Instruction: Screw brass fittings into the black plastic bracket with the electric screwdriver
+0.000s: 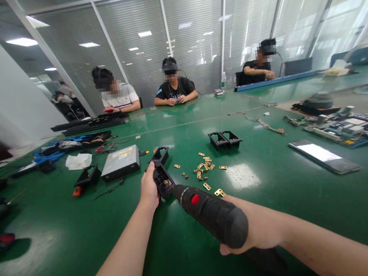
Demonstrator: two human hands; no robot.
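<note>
My left hand (149, 190) grips a black plastic housing (164, 180) by its left side, tilted above the green table. In my right hand (255, 223) is a black cordless drill (208, 210) with a red switch on top. The drill's front end points at the housing's near right edge; whether its bit touches a screw inside I cannot tell. Small brass pieces (166, 183) show inside the housing. Just beyond it is another black frame (161, 154). Loose brass plates (207, 186) and small screws (184, 175) lie to the right.
A double black frame (224, 139) stands farther back. On the left are a silver disc drive (120, 162) and another black housing (87, 175). A phone (324, 156) and circuit boards (352, 125) lie on the right. Several people sit across the table (182, 125).
</note>
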